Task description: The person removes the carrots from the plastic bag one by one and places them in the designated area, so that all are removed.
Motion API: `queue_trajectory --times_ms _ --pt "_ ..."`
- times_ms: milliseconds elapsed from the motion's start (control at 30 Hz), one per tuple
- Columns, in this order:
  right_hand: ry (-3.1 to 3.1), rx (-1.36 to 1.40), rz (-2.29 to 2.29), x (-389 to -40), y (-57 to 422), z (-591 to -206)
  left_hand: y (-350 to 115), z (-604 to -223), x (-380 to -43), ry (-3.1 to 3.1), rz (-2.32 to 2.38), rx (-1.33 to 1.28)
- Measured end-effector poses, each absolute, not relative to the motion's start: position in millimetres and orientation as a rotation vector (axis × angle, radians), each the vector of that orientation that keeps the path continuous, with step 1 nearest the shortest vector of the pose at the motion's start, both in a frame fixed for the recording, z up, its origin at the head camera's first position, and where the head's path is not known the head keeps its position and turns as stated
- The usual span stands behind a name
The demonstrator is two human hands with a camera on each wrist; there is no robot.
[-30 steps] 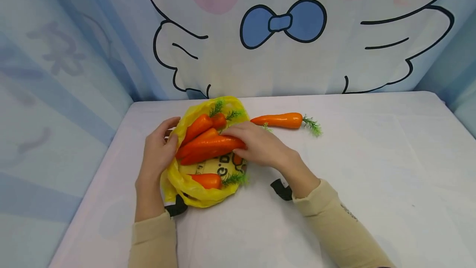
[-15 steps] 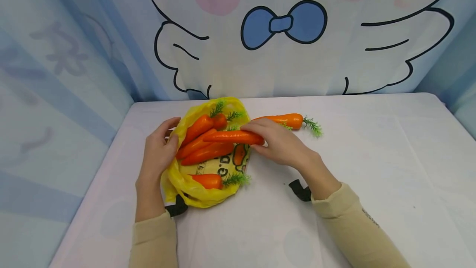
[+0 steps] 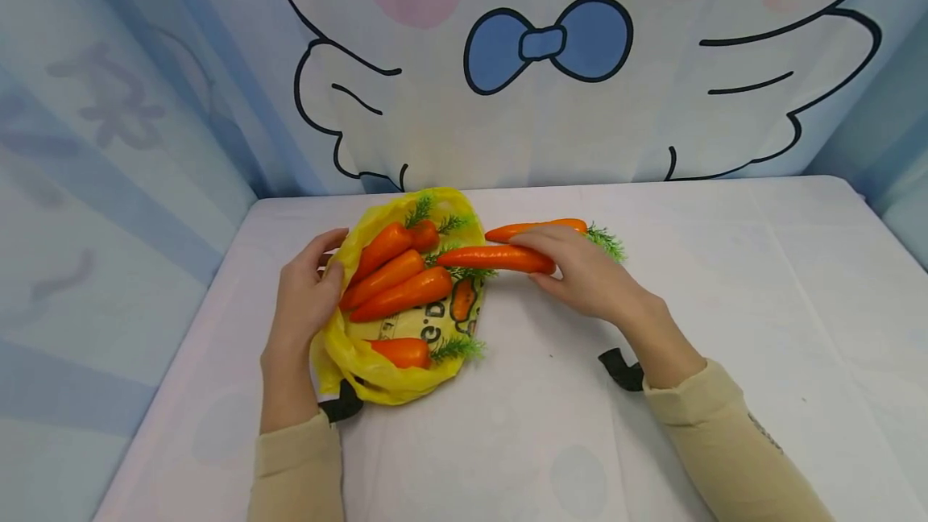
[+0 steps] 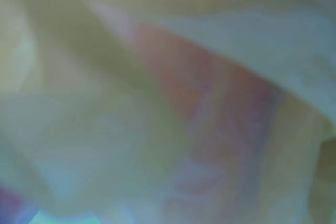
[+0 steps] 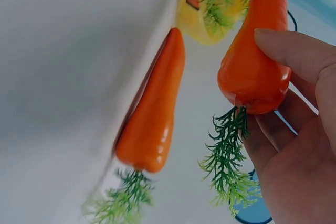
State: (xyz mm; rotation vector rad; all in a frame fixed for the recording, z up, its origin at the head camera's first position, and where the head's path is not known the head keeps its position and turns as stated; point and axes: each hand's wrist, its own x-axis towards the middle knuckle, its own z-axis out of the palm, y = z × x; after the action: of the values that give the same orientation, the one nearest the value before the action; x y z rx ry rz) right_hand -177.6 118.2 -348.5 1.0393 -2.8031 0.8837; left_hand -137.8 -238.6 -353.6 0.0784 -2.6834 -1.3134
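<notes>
Near the far edge of the table, left of centre, I see the right hand gripping a carrot: smooth orange body, narrow tip toward the bag, thick end in the fingers. Green plastic leaves on that thick end only show in the right wrist view, sticking out past the palm. Thumb on one side, fingers curled round the other. Carrot is lifted clear of the table, roughly level, its tip over the right rim of the yellow bag.

Second carrot lies on the table just beyond the held one, closer to the far edge, leaves pointing right. The two look apart in the right wrist view.

Left hand rests on the bag's left rim, thumb and fingers pinching the yellow plastic. Left wrist view is a blur, no use.

Inside the bag I count four more carrots, three stacked diagonally toward the far side, one near the close rim. Bag has dark print and a carrot picture on it.
</notes>
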Motion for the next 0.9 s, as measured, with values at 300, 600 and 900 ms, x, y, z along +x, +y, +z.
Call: queue_trajectory --times_ms 300,600,900 --pt "-2.864 0.936 0.829 -177.3 143.1 -349.2 -238.1 -352.6 -138.0 -2.683 -1.298 0.076" --pt "-2.891 0.867 0.810 -176.7 164.2 -354.1 -237.6 -351.2 -137.2 -2.696 -1.292 0.079" --pt "-2.931 0.838 0.806 -179.8 174.9 -362.7 -236.3 -350.5 -136.4 -2.706 -1.303 0.092"
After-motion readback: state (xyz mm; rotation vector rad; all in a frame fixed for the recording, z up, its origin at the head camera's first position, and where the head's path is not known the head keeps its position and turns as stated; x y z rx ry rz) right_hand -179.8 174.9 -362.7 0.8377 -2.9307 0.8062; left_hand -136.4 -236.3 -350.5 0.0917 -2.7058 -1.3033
